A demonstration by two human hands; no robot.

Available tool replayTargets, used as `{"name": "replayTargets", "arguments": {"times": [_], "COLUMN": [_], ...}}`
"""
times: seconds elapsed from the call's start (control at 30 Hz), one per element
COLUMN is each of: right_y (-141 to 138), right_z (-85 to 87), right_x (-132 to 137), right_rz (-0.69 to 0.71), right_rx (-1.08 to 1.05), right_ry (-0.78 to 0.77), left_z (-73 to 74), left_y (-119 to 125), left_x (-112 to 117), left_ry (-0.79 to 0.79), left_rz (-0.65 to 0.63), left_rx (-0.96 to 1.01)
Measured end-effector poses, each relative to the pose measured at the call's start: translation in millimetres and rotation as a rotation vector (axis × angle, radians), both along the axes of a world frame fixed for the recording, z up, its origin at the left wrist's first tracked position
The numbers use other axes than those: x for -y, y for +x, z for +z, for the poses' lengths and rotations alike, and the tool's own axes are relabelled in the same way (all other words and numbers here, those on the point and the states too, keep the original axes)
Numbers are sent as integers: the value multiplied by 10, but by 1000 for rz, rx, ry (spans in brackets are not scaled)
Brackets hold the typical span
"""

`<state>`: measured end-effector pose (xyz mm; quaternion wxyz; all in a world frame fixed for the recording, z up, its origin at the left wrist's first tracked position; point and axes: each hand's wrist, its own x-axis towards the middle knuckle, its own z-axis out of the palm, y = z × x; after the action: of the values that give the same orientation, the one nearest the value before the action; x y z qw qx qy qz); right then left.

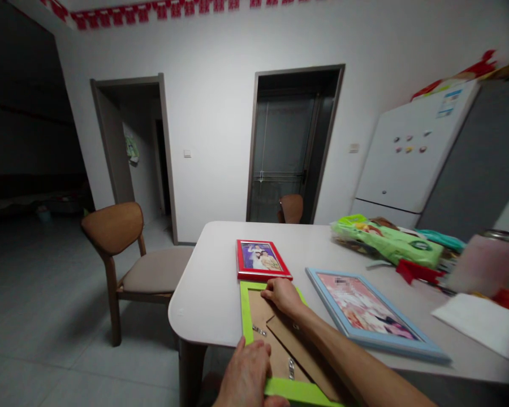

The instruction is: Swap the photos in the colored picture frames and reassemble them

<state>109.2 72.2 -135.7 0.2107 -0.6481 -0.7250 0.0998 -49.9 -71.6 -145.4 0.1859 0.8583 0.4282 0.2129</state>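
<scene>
A green picture frame (246,316) lies face down on the white table (212,282), showing its brown cardboard back. My left hand (248,370) rests on the frame's near left corner, fingers curled over the edge and the backing. My right hand (282,295) reaches across to the frame's far edge, fingers bent and pressed on the top of the backing. Just beyond it lies a red picture frame (261,260) with a photo facing up. To the right lies a larger blue picture frame (373,314), photo side up.
A wooden chair (127,249) stands left of the table. A green packet (385,240), a red item (418,271), a pink jar (483,263) and white paper (483,325) sit at the right. A fridge (411,158) and two doorways are behind.
</scene>
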Motion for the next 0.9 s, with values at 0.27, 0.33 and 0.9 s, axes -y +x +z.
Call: {"name": "replayTargets", "arguments": {"times": [0.27, 0.33, 0.9], "right_y": [0, 4, 596], "right_z": [17, 24, 281], "right_x": [-88, -60, 442], "right_rz": [-121, -132, 3], "right_rx": [-19, -30, -377], "right_ry": [-41, -31, 107], "left_z": [115, 121, 231], "left_y": [37, 45, 585], "left_x": [44, 34, 13], "left_ry": [-28, -45, -98], "left_rz": [56, 41, -53], "left_rx": [-72, -101, -189]}}
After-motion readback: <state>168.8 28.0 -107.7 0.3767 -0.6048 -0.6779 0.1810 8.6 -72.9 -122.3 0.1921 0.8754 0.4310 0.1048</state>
